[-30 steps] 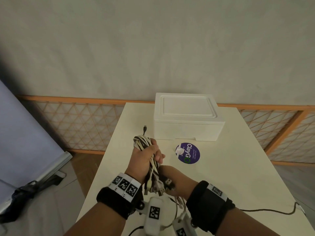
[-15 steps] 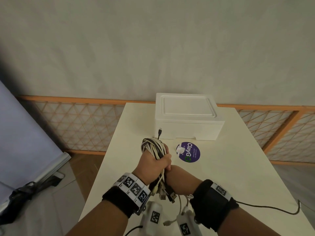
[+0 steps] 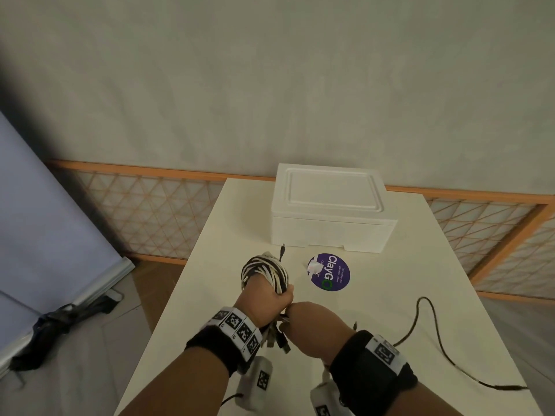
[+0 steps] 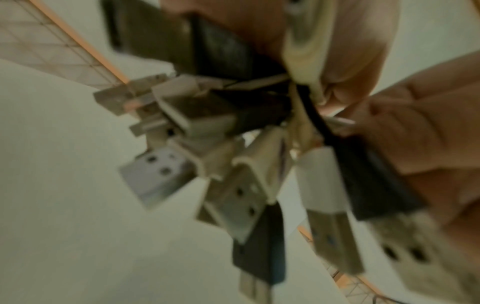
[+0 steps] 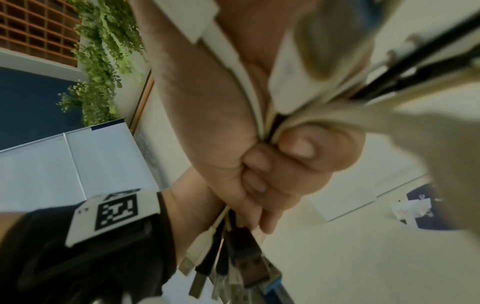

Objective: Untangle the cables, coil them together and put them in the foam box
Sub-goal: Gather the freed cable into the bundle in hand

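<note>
Our left hand (image 3: 264,300) grips the cable bundle (image 3: 265,270) in a fist above the bench (image 3: 390,295), plugs (image 4: 233,185) dangling below it. Our right hand (image 3: 315,328) touches it, pinching strands. The closed foam box (image 3: 330,211) sits beyond both hands.
</note>
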Available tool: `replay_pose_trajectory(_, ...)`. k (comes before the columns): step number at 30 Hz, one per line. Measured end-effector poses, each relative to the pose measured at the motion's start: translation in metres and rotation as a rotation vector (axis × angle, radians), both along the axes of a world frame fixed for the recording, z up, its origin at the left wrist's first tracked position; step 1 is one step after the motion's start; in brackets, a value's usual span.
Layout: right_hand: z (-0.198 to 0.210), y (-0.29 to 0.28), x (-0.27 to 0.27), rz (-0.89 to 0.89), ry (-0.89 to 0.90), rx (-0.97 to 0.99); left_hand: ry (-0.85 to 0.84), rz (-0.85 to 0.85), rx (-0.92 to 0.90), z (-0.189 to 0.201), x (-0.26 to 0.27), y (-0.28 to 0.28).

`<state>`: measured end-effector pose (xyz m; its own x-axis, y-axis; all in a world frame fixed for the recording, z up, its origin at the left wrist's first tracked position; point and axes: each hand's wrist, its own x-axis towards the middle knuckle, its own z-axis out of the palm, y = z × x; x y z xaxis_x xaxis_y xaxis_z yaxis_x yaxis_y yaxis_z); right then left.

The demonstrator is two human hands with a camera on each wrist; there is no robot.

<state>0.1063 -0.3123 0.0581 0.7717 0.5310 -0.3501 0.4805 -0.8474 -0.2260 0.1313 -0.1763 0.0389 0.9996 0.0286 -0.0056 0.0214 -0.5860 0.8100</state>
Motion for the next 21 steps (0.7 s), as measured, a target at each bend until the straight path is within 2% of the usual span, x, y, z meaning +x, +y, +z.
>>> replay_pose_trajectory(3, -0.006, -0.009, 0.001, -0.021, -0.014, -0.001, 0.013, -0.06, 0.104, -0.004, 0.005, -0.002)
replay_pose_trajectory(8, -0.014, -0.019, 0.001, -0.05, -0.009, 0.008, 0.085, -0.048, 0.212, -0.011, 0.007, -0.01)
replay_pose_trajectory(12, -0.021, -0.023, -0.004, 0.014, -0.05, -0.019, 0.151, -0.042, 0.324, -0.023, 0.001, -0.013)
replay_pose_trajectory(15, -0.021, -0.023, -0.006, 0.061, -0.07, -0.038, 0.218, -0.067, 0.325, -0.032, -0.005, -0.01)
replay_pose_trajectory(18, -0.006, -0.025, 0.002, 0.149, -0.156, -0.029, 0.242, -0.113, 0.182, -0.034, -0.007, -0.005)
replay_pose_trajectory(21, 0.017, -0.03, 0.016, 0.283, -0.26, 0.013, 0.203, -0.136, -0.138, -0.032, -0.009, 0.0)
